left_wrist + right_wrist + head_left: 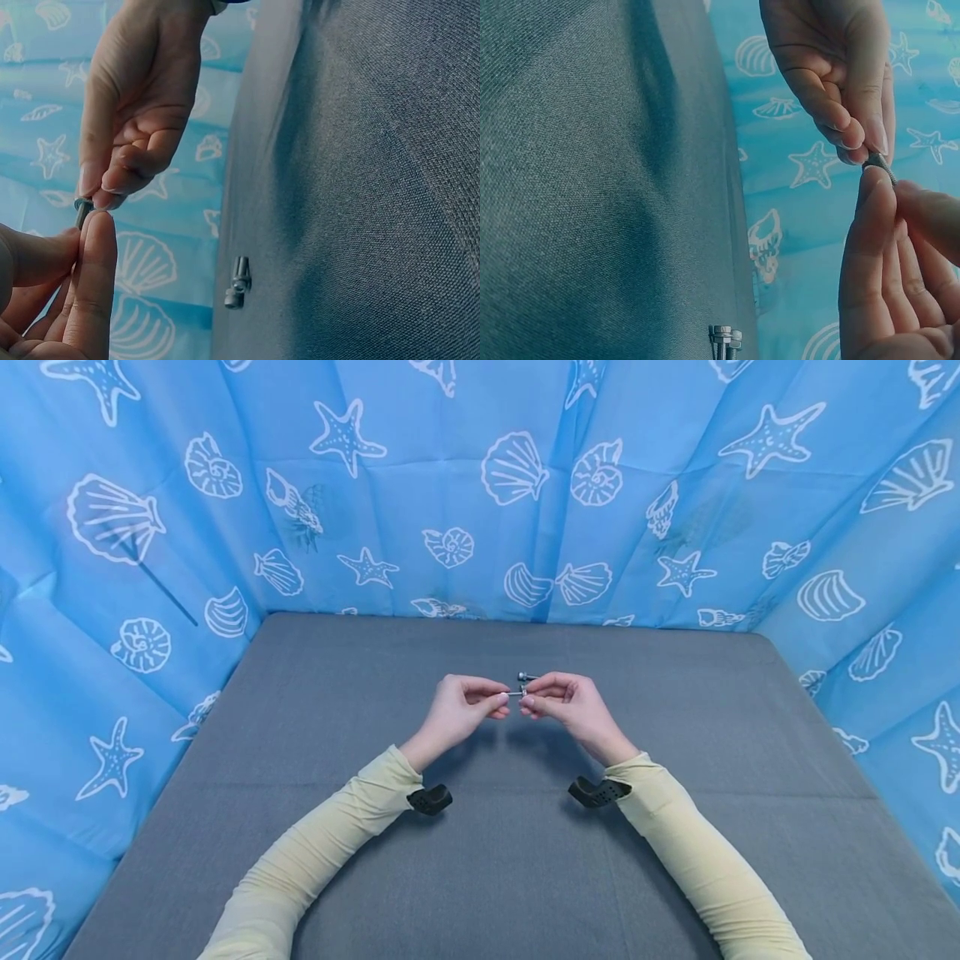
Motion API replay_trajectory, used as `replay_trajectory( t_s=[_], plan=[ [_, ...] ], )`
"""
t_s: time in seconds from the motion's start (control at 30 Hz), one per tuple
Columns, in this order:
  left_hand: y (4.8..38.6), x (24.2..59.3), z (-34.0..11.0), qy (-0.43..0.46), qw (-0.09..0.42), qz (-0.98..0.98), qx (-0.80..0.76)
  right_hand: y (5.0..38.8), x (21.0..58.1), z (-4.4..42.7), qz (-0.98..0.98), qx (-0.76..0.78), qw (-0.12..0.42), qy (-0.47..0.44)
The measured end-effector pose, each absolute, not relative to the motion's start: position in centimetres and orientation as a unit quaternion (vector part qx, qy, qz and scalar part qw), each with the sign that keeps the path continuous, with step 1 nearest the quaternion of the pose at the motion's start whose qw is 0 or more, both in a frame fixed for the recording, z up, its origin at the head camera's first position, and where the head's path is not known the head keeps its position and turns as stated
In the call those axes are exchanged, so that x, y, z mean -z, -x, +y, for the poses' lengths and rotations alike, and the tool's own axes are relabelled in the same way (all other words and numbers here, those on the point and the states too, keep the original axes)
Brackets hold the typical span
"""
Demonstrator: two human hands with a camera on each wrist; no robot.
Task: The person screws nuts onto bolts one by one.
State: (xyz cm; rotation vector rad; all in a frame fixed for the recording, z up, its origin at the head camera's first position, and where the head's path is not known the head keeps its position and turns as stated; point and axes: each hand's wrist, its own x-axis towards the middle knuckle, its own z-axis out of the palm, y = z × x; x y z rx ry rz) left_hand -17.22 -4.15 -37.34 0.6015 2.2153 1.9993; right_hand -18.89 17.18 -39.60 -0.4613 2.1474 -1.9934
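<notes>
Above the table, a small silver bolt (pixel 514 694) spans the gap between both hands. My left hand (pixel 465 703) pinches one end of it between thumb and forefinger. At the other end my right hand (pixel 572 703) pinches it by thumb and fingertips, next to a wider round part (pixel 83 203). Whether that part is a nut or the bolt's head, I cannot tell. Part of the bolt's thread (pixel 889 174) shows between the fingertips in the right wrist view; the fingers hide the rest.
Behind the right fingers, more silver bolts (pixel 722 335) lie on the grey cloth-covered table (pixel 495 860), close together. A blue curtain (pixel 450 485) with white shells and starfish surrounds the table's back and sides. Black wrist-worn devices (pixel 598 792) sit under both cuffs.
</notes>
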Motion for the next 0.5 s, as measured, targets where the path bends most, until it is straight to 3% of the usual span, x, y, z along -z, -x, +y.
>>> replay_trajectory(
  t_s=[0.5],
  plan=[
    [17.21, 37.27, -4.08, -0.191, 0.056, 0.722, -0.662, 18.91, 39.64, 17.16, 0.717, 0.675, 0.084, 0.153]
  ],
)
